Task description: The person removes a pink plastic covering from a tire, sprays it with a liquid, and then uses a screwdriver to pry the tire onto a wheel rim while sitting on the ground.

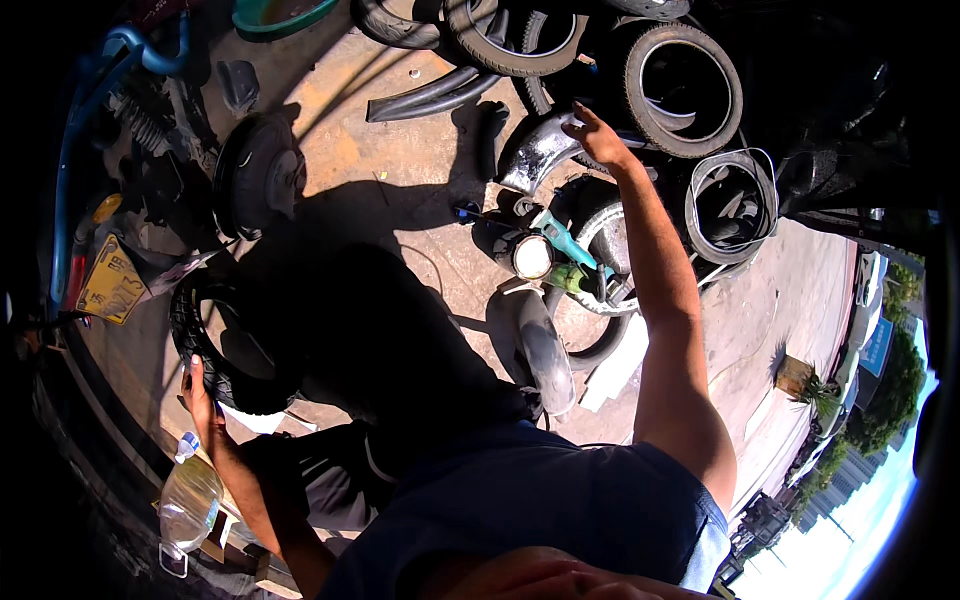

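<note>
My left hand grips a black knobby tyre at the lower left, thumb along its outer side. My right arm reaches up to the upper middle, where my right hand is spread at a shiny silver-patched inner tube; whether it touches it I cannot tell. Below that hand are a teal power tool, a white-topped can, a green bottle and a white-rimmed wheel. A grey inner tube lies nearer to me.
Tyres are piled at the back right, near a green basin. A hub wheel, blue frame and yellow plate are at left. A plastic jug stands lower left. Paving, parked vehicles and trees show at right.
</note>
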Demonstrator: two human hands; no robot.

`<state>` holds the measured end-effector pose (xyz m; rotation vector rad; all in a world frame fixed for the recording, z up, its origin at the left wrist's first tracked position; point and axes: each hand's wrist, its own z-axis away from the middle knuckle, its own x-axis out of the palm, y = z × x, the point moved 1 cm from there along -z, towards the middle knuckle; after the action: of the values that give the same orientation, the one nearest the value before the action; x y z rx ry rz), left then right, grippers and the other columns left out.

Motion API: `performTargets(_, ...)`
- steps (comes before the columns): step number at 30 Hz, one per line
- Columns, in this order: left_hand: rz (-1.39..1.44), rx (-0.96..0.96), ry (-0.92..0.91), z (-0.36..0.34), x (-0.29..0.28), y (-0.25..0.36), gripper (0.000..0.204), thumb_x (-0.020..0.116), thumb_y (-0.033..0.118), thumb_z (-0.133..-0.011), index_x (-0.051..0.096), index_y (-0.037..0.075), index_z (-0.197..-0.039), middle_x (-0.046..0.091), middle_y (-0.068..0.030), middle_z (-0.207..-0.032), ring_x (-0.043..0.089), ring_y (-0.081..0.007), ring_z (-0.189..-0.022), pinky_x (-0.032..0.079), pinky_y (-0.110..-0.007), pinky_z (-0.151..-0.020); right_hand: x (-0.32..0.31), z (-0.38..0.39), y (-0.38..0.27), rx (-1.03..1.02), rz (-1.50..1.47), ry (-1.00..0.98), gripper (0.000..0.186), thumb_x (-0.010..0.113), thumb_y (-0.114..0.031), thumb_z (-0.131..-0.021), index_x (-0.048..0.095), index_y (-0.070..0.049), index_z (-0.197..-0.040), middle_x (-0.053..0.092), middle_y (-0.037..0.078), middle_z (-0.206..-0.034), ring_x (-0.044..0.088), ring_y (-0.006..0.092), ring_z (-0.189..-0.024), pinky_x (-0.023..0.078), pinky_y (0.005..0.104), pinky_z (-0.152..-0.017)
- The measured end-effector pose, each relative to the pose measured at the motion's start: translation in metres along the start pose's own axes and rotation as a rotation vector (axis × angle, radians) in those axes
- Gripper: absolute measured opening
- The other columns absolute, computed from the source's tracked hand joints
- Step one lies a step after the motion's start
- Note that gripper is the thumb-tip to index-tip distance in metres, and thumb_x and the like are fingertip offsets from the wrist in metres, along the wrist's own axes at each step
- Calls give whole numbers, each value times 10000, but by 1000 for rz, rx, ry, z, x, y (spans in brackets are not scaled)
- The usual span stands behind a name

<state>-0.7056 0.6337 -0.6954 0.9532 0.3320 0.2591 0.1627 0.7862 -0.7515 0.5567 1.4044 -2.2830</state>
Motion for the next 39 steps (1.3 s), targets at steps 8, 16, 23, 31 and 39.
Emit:
performTargets(8,-113,-24,-50,5,-41,7,563,698,389,-978,592,-27,-1343,648,-88,-1291,622,-199,-1152,472,-337,-1005,62,-100,72,-199,1564,-113,666,519,-103,-986,310,-241,-1603,304,46,-1661,329,308,-1506,358,478,-1175)
performTargets(16,-146,1,-28,18,-60,-12,607,724,398,-953,579,-27,-1361,642,-81,-1296,590,-199,-1189,409,-334,-1069,34,-83,43,-127,1583,-481,208,653,-191,-919,737,-206,-1109,745,68,-1116,663,260,-1161,379,455,-1115)
performTargets(23,-112,-17,-60,6,-58,-20,587,720,388,-960,580,-36,-1341,637,-103,-1278,588,-203,-1170,408,-336,-1061,-112,59,6,3,1714,-449,141,648,-154,-903,768,-148,-977,768,109,-1014,727,271,-1023,429,483,-1061)
performTargets(31,-135,-12,-45,0,-39,4,576,741,412,-940,610,-33,-1279,671,-87,-1174,635,-178,-1037,485,-316,-941,-275,154,-8,510,1918,81,263,550,-205,-962,770,-180,-1105,759,73,-1161,716,234,-1111,378,454,-1131)
performTargets(39,-88,-13,-146,-27,-29,-20,571,733,419,-942,609,-17,-1288,669,-79,-1179,636,-179,-1033,485,-317,-933,-441,199,213,612,831,264,290,688,-285,-829,782,-34,-939,764,144,-956,692,276,-951,512,446,-879)
